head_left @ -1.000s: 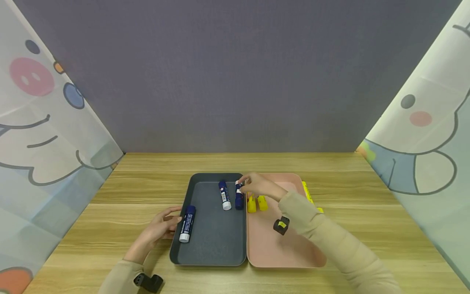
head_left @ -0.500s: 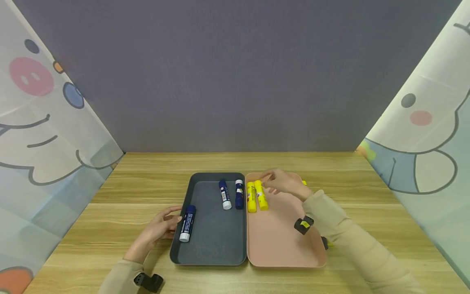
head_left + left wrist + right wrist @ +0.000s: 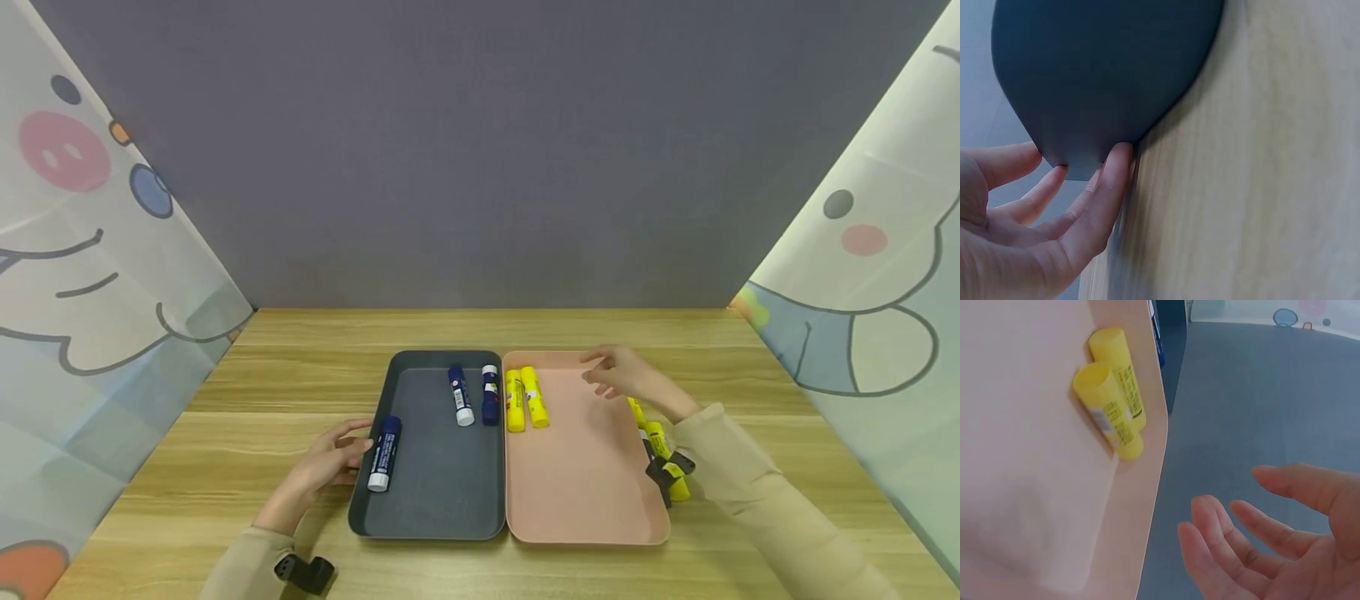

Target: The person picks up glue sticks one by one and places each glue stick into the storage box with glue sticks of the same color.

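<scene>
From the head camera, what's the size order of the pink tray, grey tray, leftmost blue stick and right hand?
1. Pink tray and grey tray: they look nearly alike, so I leave them unranked.
2. Right hand, though nearness to the camera may enlarge it.
3. Leftmost blue stick.

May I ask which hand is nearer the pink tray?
Right. The right hand is by the far right corner of the pink tray; the left hand touches the gray tray farther left.
</scene>
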`<state>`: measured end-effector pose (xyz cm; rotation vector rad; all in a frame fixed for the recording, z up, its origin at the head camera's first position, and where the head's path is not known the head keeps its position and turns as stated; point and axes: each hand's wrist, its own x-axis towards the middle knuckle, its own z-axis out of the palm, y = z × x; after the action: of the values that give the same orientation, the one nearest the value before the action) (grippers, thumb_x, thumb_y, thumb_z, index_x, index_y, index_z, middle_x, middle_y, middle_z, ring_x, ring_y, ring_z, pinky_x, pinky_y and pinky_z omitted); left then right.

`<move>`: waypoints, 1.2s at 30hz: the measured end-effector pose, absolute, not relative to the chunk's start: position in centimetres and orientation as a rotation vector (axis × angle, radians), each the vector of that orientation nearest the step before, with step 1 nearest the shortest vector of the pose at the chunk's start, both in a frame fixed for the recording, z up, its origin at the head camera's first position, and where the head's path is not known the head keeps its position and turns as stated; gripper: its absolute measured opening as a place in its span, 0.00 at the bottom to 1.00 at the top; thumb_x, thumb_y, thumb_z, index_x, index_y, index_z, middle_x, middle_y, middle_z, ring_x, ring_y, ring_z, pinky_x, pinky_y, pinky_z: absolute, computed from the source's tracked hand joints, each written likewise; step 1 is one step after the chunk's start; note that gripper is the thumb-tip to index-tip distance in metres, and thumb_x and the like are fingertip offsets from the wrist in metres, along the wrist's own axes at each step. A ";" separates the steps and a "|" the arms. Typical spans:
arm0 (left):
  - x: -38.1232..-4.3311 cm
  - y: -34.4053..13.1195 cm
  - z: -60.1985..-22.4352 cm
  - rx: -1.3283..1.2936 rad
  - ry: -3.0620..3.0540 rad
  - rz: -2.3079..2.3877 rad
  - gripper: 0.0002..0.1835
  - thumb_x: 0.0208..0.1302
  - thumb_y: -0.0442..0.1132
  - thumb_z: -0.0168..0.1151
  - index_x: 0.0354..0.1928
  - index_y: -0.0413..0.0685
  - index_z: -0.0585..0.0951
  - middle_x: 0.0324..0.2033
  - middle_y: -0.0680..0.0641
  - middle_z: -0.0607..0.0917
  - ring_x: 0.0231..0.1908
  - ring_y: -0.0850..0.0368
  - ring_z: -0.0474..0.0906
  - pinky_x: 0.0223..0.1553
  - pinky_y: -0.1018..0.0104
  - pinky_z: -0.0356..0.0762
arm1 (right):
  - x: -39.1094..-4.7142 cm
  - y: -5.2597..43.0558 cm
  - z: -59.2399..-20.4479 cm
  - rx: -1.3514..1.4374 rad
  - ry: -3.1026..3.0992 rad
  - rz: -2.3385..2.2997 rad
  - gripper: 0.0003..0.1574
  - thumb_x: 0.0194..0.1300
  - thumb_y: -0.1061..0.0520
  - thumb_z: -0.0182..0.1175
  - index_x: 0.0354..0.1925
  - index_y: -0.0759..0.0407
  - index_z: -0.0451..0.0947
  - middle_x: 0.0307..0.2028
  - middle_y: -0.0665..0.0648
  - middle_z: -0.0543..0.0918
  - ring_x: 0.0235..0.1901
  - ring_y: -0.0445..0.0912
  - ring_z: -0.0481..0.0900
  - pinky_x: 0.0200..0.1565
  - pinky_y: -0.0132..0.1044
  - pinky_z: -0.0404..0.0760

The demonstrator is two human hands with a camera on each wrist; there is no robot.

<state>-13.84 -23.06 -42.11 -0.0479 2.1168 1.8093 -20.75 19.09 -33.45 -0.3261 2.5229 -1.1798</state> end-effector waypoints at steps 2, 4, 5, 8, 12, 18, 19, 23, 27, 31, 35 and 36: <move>-13.9 -23.0 -42.1 -0.054 2.120 1.806 0.29 0.63 0.37 0.51 0.63 0.33 0.55 0.42 0.40 0.76 0.30 0.56 0.78 0.34 0.57 0.77 | -20.6 19.7 -33.7 -0.318 2.536 -1.186 0.27 0.60 0.61 0.52 0.55 0.75 0.62 0.38 0.70 0.75 0.29 0.52 0.78 0.33 0.43 0.78; -13.9 -23.0 -42.1 -0.053 2.118 1.806 0.29 0.63 0.38 0.51 0.63 0.33 0.55 0.42 0.40 0.76 0.30 0.56 0.78 0.34 0.57 0.77 | -20.3 20.3 -33.8 -0.305 2.542 -1.196 0.27 0.60 0.61 0.52 0.55 0.76 0.62 0.37 0.70 0.75 0.29 0.53 0.78 0.33 0.43 0.78; -13.9 -23.1 -42.1 -0.051 2.117 1.806 0.29 0.63 0.38 0.51 0.63 0.33 0.55 0.42 0.40 0.76 0.30 0.56 0.78 0.34 0.57 0.77 | -20.2 20.6 -33.9 -0.303 2.549 -1.199 0.27 0.60 0.62 0.52 0.54 0.76 0.63 0.36 0.70 0.75 0.29 0.54 0.78 0.32 0.43 0.78; -13.9 -23.1 -42.1 -0.041 2.114 1.808 0.29 0.64 0.38 0.50 0.63 0.33 0.55 0.42 0.40 0.76 0.30 0.56 0.78 0.34 0.56 0.77 | -19.8 21.4 -34.2 -0.279 2.560 -1.208 0.26 0.60 0.62 0.52 0.54 0.77 0.63 0.36 0.70 0.76 0.30 0.54 0.78 0.32 0.43 0.78; -13.9 -23.1 -42.1 -0.040 2.113 1.812 0.29 0.63 0.37 0.51 0.63 0.33 0.55 0.41 0.41 0.77 0.30 0.56 0.78 0.33 0.57 0.77 | -19.1 22.3 -34.4 -0.256 2.576 -1.210 0.27 0.61 0.61 0.52 0.54 0.77 0.62 0.34 0.68 0.76 0.31 0.55 0.79 0.32 0.43 0.78; -13.9 -23.1 -42.3 -0.055 2.118 1.813 0.29 0.63 0.37 0.51 0.62 0.34 0.56 0.40 0.41 0.77 0.30 0.56 0.78 0.33 0.57 0.77 | -18.1 23.4 -34.6 -0.226 2.567 -1.216 0.29 0.62 0.61 0.52 0.55 0.79 0.60 0.34 0.68 0.75 0.27 0.51 0.77 0.32 0.43 0.78; -13.9 -23.1 -42.3 -0.056 2.119 1.812 0.29 0.63 0.37 0.51 0.62 0.34 0.56 0.40 0.41 0.77 0.30 0.56 0.78 0.33 0.57 0.77 | -18.0 23.7 -34.7 -0.225 2.572 -1.213 0.29 0.62 0.61 0.52 0.55 0.80 0.60 0.33 0.68 0.76 0.27 0.50 0.77 0.32 0.42 0.78; -13.9 -23.1 -42.3 -0.054 2.121 1.810 0.28 0.63 0.37 0.51 0.62 0.34 0.56 0.41 0.41 0.76 0.30 0.55 0.78 0.34 0.56 0.77 | -17.5 24.6 -35.2 -0.215 2.602 -1.185 0.29 0.61 0.61 0.52 0.55 0.80 0.60 0.33 0.68 0.77 0.25 0.48 0.75 0.29 0.41 0.76; -13.9 -23.1 -42.2 -0.040 2.120 1.811 0.28 0.64 0.37 0.50 0.63 0.34 0.55 0.41 0.40 0.76 0.31 0.56 0.78 0.34 0.56 0.77 | -16.9 25.4 -35.7 -0.193 2.644 -1.161 0.28 0.61 0.61 0.52 0.54 0.81 0.61 0.34 0.69 0.76 0.25 0.48 0.76 0.27 0.39 0.76; -13.9 -23.1 -42.3 -0.043 2.124 1.810 0.28 0.64 0.37 0.50 0.62 0.34 0.56 0.41 0.40 0.76 0.30 0.55 0.78 0.33 0.56 0.77 | -16.5 26.0 -36.2 -0.181 2.661 -1.162 0.28 0.61 0.61 0.53 0.53 0.80 0.62 0.32 0.68 0.77 0.25 0.49 0.76 0.27 0.40 0.76; -13.9 -23.1 -42.3 -0.063 2.128 1.811 0.28 0.63 0.37 0.51 0.62 0.34 0.57 0.41 0.40 0.76 0.30 0.55 0.78 0.33 0.57 0.77 | -16.1 26.5 -36.7 -0.137 2.687 -1.112 0.28 0.60 0.59 0.53 0.53 0.79 0.63 0.32 0.65 0.77 0.27 0.49 0.76 0.28 0.40 0.76; -13.9 -23.1 -42.3 -0.064 2.127 1.811 0.28 0.63 0.37 0.51 0.62 0.34 0.57 0.41 0.40 0.76 0.30 0.55 0.78 0.33 0.57 0.77 | -16.0 26.6 -36.8 -0.128 2.697 -1.093 0.28 0.60 0.59 0.53 0.52 0.78 0.64 0.33 0.65 0.77 0.27 0.48 0.76 0.28 0.39 0.75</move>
<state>-13.88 -23.08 -42.28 -0.0642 2.1274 1.8105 -16.01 26.55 -36.83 -0.1277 2.6974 -1.0934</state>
